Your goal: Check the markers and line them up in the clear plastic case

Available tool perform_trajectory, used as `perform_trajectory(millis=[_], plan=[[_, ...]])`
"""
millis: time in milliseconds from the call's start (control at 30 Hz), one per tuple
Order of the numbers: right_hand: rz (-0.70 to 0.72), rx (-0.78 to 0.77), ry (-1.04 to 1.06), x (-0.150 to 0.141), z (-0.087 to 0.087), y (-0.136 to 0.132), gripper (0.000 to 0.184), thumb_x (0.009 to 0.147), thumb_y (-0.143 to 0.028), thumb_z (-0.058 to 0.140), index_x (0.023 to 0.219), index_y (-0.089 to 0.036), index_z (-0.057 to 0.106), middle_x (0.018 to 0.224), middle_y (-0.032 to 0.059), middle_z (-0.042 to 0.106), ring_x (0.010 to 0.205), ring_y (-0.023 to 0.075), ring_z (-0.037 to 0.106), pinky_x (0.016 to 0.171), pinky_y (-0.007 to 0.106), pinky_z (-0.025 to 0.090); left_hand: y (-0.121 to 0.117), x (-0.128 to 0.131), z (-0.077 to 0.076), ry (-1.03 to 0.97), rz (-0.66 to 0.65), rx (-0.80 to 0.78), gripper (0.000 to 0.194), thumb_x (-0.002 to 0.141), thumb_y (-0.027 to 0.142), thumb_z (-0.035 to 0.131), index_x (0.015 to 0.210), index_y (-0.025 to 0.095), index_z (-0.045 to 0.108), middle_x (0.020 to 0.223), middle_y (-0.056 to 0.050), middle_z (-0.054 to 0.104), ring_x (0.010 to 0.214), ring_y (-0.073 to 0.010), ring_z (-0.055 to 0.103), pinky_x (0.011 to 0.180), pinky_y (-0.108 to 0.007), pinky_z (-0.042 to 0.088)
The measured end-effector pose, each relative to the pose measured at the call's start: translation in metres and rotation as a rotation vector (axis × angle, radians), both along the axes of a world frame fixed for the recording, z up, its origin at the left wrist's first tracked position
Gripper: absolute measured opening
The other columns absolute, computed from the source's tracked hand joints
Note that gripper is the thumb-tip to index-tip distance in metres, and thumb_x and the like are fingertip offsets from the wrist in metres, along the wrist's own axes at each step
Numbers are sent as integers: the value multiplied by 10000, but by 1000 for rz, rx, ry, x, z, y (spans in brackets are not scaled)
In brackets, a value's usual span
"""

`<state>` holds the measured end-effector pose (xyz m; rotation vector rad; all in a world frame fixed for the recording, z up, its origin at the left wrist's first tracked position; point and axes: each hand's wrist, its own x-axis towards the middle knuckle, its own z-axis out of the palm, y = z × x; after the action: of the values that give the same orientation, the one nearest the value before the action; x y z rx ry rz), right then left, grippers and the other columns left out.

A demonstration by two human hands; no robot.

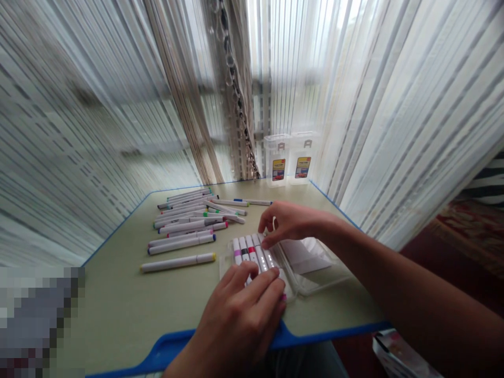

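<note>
At lower centre: one clear case (291, 291), open, a row of markers (252, 250) already inside. Left hand (246, 304) — fingers bent over the row, grip unclear; right hand (291, 223) — thumb and forefinger curved at its far end, pinch unclear. Centre left: many loose markers (181, 244), uncased.

Beneath my left hand (246, 307), the markers (244, 251) look like smooth white plastic with a soft sheen. The case (289, 275) holding them is clear, glossy plastic, with smooth, matt paper (305, 257) in its lid (321, 287). Around the case, my table (118, 304) looks smooth and nearly matt, its edging (334, 334) blue plastic. Beyond the case stand translucent plastic tubs (279, 149); behind them hang thin cloth curtains (110, 79) and shiny beads (229, 62).
</note>
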<state>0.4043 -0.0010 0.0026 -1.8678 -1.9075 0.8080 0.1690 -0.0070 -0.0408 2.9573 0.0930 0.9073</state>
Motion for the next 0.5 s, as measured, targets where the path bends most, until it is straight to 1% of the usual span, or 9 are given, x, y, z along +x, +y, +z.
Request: perform_trajectory(millis=[100,233,300,367,433,500], plan=[[-6,-4,9,0,0,0,478,638,-425,888,1009,-136,801,833,40,732,688,151,624,595,245,436,1,2,0,-1,-6,-15,149,938,199,602,1054,177,693,1119,-58,754,934,-250,612,830,-435,577],[-16,-2,29,-2,1,-1,501,613,-405,901,1014,-131,777,837,42,735,692,156,635,597,246,451,1,2,-2,-15,2,-13,127,928,198,604,1026,175,681,1126,-79,734,959,-255,621,835,-424,586],[-23,8,59,-3,3,-2,468,642,-397,883,1004,-124,768,846,51,739,691,155,638,596,245,457,0,0,-4,-29,-2,-22,126,914,211,615,1018,174,677,1133,-93,724,980,-263,622,838,-423,585],[-55,47,99,-4,4,-3,383,702,-390,840,961,-117,765,845,63,745,688,152,641,596,245,461,-1,-3,-4,-64,-24,-53,131,900,230,628,1011,176,673,1120,-101,718,983,-264,625,838,-417,578],[-128,135,106,-5,4,-2,273,755,-362,792,877,-120,763,815,67,748,685,150,642,607,248,459,3,-4,3,-94,-37,-105,122,901,249,618,992,187,672,1075,-96,716,959,-252,632,835,-408,566],[-217,244,53,-5,3,0,199,787,-330,752,806,-131,758,768,61,744,680,152,641,620,253,454,15,-1,17,-62,4,-162,126,932,241,564,963,201,679,1007,-81,715,917,-235,642,828,-402,551]])
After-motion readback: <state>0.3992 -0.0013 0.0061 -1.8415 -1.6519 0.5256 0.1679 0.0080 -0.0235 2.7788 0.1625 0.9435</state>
